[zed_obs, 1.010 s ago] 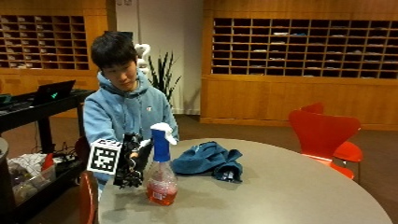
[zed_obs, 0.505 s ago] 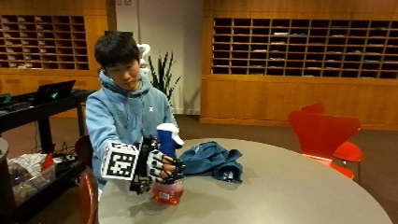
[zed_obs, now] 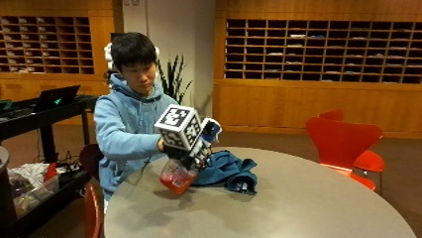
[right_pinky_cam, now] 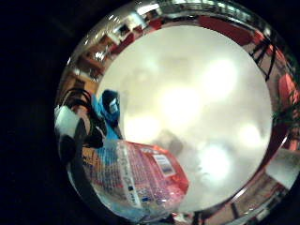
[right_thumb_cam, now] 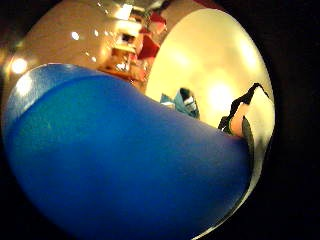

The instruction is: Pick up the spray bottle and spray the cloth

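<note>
Grey round surface (zed_obs: 296,208) fills the lower frame. Left of centre, gloved right hand (zed_obs: 188,148) raised off it, fingers wrapped around the spray bottle (zed_obs: 177,177), lifted and tilted, red liquid at the lower end, long axis leaning up and rightward toward the blue spray head (zed_obs: 212,128). Just right of the bottle, blue cloth (zed_obs: 227,171) lying crumpled on the surface, close beside the bottle's base. Nozzle direction hard to tell; likely needs turning down toward the cloth before squeezing the trigger.
</note>
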A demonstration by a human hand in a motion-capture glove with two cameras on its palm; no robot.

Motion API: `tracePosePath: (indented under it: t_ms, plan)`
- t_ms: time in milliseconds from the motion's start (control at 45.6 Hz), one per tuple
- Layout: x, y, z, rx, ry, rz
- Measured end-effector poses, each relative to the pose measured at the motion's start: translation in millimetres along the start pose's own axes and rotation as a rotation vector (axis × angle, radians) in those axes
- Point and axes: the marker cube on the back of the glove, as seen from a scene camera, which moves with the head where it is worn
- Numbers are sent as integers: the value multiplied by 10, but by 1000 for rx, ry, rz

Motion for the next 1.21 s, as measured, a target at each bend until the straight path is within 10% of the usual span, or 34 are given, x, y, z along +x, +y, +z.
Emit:
tracePosePath:
  t_ms: [527, 1207]
  plan:
    - [-1553, -138, 104, -457, 1023, 47]
    - [-1411, -222, 379, -495, 1031, 85]
